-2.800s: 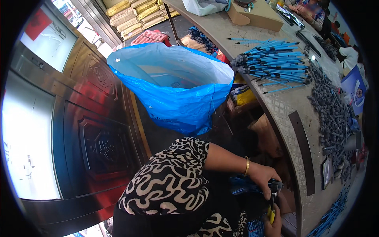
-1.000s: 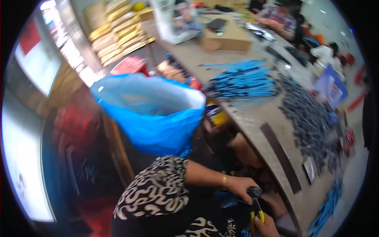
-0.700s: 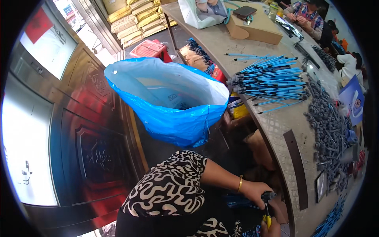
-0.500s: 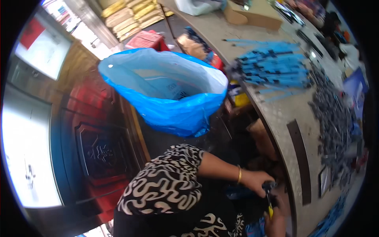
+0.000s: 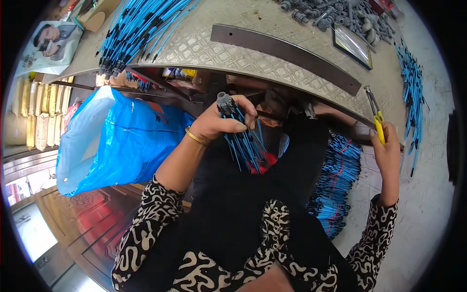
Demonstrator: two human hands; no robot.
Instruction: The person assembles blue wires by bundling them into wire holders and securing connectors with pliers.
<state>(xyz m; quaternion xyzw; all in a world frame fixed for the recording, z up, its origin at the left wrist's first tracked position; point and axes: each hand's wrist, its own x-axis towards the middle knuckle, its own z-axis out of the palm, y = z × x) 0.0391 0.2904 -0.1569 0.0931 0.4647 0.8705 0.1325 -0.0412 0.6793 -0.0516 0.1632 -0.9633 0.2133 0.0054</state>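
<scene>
The left hand (image 5: 221, 121) curls firmly round a bundle (image 5: 247, 148) of blue rods above the lap, grey fitting (image 5: 224, 100) uppermost. The right hand (image 5: 387, 146) grips yellow pliers (image 5: 380, 124), well apart. This looks like a between-cuts step; using the pliers would call for closing that gap, clear of the desk (image 5: 228, 57) edge. A blue bag (image 5: 138, 138) stands left.

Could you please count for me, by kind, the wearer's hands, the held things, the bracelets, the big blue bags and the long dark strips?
Left hand and right hand: 2
Yellow-handled pliers: 1
Held bundle of blue rods: 1
Gold bracelet: 1
Big blue bag: 1
Long dark strip: 1
Total: 7
</scene>
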